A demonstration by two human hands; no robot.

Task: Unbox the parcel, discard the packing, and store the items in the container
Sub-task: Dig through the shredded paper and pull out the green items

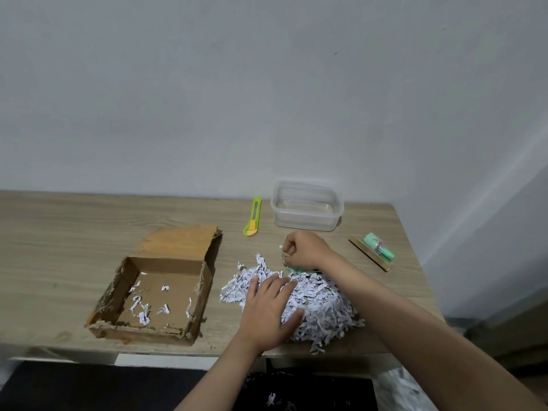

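On the wooden table (74, 232) the cardboard box (154, 295) lies open, its flap folded back, with only a few stray paper strips left on its floor, so the unboxing looks done. The packing, a heap of shredded paper (314, 304), sits on the tabletop just right of the box and has not been discarded yet. The left hand (268, 310) rests flat on the near side of the heap, fingers straight and spread, pressing it down. The right hand (305, 247) is at the far edge of the heap with its fingers curled, pinching a small pale item (283, 255); what the item is cannot be told, and something green (295, 269) shows under the hand among the shreds. Toward the table's right edge lie a green roll (381, 251) and a flat wooden strip (369, 253), touching each other, apparently items already sorted out of the packing. The clear plastic container (307, 207) stands at the back of the table, just beyond the right hand, and appears to hold nothing so far. A green utility knife (253, 216) lies to its left. By this reading, sorting is under way, while storing the items and throwing away the shreds both remain.
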